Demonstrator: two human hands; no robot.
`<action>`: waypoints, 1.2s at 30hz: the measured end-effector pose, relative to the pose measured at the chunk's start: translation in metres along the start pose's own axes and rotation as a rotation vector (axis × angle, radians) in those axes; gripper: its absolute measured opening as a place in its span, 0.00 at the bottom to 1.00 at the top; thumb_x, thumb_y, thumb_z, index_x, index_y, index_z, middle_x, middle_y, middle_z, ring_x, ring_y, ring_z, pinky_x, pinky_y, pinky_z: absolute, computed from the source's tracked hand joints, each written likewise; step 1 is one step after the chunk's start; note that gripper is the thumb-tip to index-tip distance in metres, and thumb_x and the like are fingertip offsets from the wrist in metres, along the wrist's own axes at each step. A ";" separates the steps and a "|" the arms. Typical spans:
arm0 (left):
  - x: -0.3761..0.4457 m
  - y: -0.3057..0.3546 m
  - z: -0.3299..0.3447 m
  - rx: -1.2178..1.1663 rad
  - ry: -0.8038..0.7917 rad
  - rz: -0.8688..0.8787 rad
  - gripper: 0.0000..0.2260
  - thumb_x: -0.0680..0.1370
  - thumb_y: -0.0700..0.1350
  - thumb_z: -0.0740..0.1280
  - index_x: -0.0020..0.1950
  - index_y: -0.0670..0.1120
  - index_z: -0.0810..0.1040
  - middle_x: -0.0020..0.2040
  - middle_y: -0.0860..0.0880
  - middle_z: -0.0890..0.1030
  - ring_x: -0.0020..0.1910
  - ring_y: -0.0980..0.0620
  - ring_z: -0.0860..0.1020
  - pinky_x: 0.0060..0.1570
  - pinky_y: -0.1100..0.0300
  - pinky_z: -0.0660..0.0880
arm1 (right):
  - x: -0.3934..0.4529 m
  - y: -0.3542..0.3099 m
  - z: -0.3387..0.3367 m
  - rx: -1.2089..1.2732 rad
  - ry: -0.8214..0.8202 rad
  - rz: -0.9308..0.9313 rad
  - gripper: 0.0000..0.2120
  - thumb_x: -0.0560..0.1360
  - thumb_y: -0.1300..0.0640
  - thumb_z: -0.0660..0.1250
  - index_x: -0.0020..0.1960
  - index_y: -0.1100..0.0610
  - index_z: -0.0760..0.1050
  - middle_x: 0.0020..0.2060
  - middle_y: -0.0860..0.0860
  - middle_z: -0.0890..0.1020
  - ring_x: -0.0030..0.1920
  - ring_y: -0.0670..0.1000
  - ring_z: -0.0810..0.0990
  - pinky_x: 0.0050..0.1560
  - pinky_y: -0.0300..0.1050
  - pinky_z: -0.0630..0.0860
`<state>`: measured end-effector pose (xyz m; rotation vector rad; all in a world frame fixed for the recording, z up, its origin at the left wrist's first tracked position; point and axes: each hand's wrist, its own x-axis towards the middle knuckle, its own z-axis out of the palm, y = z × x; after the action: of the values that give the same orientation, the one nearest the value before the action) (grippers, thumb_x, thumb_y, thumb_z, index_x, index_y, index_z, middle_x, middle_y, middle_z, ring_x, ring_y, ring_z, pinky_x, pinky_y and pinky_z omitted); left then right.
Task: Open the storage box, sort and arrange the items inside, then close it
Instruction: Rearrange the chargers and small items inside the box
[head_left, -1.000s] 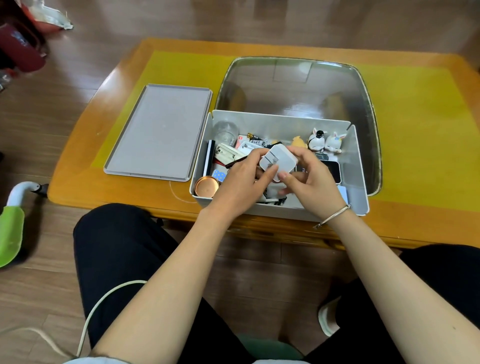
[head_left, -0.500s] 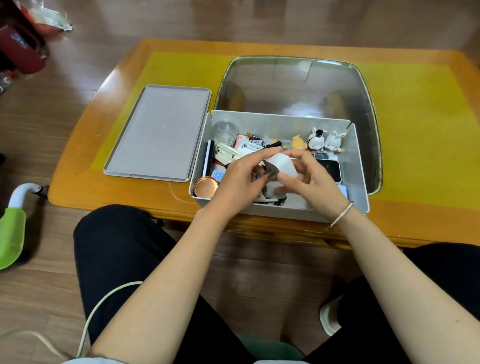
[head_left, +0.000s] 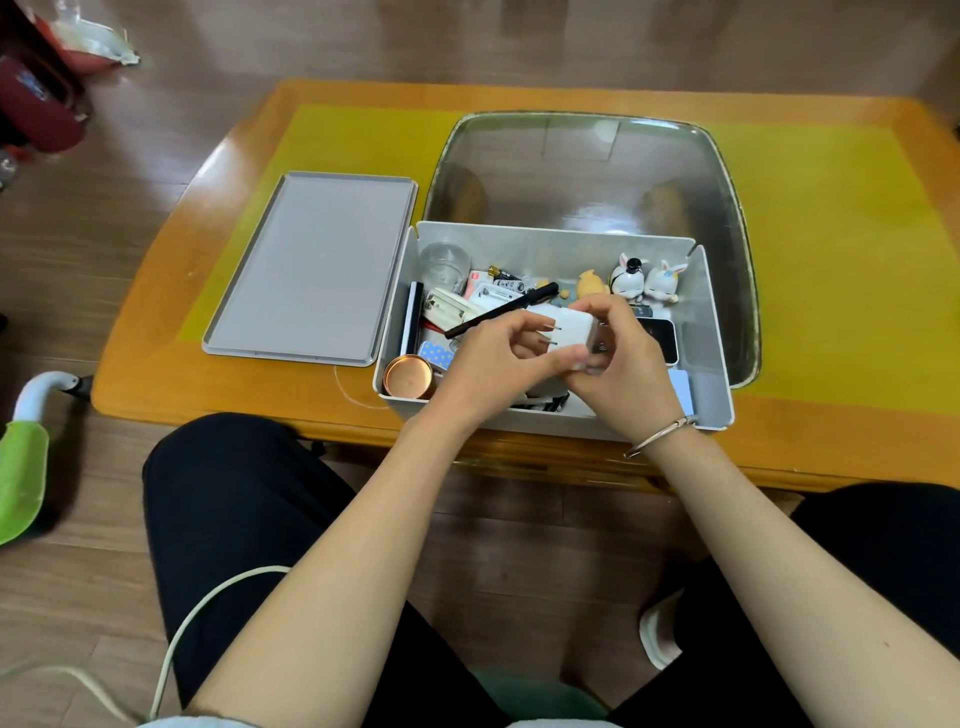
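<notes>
Holding a white charger plug (head_left: 569, 332) over the open storage box (head_left: 711, 332), both hands are on it: left hand (head_left: 498, 364) has its grip closed round the prong end, right hand (head_left: 618, 358) pinches the other end, fingers curled tight. The two metal prongs stick out toward the left fingers. The box sits at the near edge of the tabletop (head_left: 831, 260), its lid (head_left: 311, 270) lying flat just to the left.

If it were me, I'd fold or cover those prongs first, then park the plug in a free corner, away from the little bunny figures (head_left: 649, 278) and the phone (head_left: 662, 338), so nothing gets scratched. The black pen (head_left: 498, 312) and copper tin (head_left: 408, 376) could line up along the left wall.

No brand or writing readable anywhere; labels are too small and blurry.
</notes>
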<state>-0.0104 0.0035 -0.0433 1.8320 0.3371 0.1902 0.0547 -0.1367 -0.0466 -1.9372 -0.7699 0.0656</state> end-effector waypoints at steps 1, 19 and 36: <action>0.001 -0.001 0.002 0.036 -0.002 -0.002 0.14 0.67 0.54 0.77 0.49 0.54 0.79 0.37 0.59 0.80 0.31 0.65 0.73 0.39 0.66 0.74 | 0.000 0.001 0.001 -0.065 0.010 -0.030 0.23 0.65 0.64 0.74 0.56 0.54 0.71 0.49 0.48 0.76 0.45 0.47 0.76 0.40 0.32 0.75; -0.003 0.006 -0.010 0.059 -0.098 0.037 0.18 0.69 0.48 0.77 0.56 0.54 0.77 0.47 0.58 0.81 0.40 0.63 0.76 0.43 0.69 0.75 | -0.002 0.006 -0.002 -0.148 -0.001 -0.111 0.24 0.65 0.65 0.74 0.58 0.59 0.71 0.54 0.51 0.74 0.52 0.47 0.73 0.42 0.25 0.73; -0.001 0.005 -0.006 0.035 -0.020 0.047 0.08 0.76 0.39 0.69 0.54 0.47 0.75 0.43 0.56 0.77 0.40 0.66 0.74 0.44 0.74 0.71 | 0.000 0.002 -0.018 0.168 -0.060 0.160 0.24 0.71 0.63 0.72 0.64 0.55 0.69 0.49 0.48 0.79 0.46 0.51 0.82 0.44 0.43 0.81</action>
<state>-0.0124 0.0076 -0.0371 1.8759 0.2852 0.1999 0.0618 -0.1515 -0.0397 -1.8396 -0.6265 0.2791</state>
